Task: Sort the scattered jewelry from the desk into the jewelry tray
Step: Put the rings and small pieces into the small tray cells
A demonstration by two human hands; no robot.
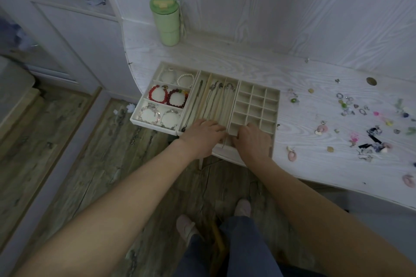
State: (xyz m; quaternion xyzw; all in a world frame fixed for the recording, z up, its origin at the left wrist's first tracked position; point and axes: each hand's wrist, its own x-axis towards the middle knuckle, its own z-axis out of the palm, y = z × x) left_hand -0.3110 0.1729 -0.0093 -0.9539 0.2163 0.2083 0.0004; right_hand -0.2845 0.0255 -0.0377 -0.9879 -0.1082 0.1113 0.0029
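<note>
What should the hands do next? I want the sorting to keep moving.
Probably reach the right hand toward the loose earrings lying right of the tray. The grid section looks empty, while bracelets and necklaces already sit in theirs.

We counted three tray sections (256,105) side by side at the desk's (315,164) left edge. The left section held six bracelets (157,94), in three rows of two. The middle section had four long slots with necklaces (213,96), too tangled for us to count. The right section was a grid three cells wide. We saw one green bottle (167,20) and two hands (202,137). The scattered jewelry (351,105) toward the right edge was too small to count.
</note>
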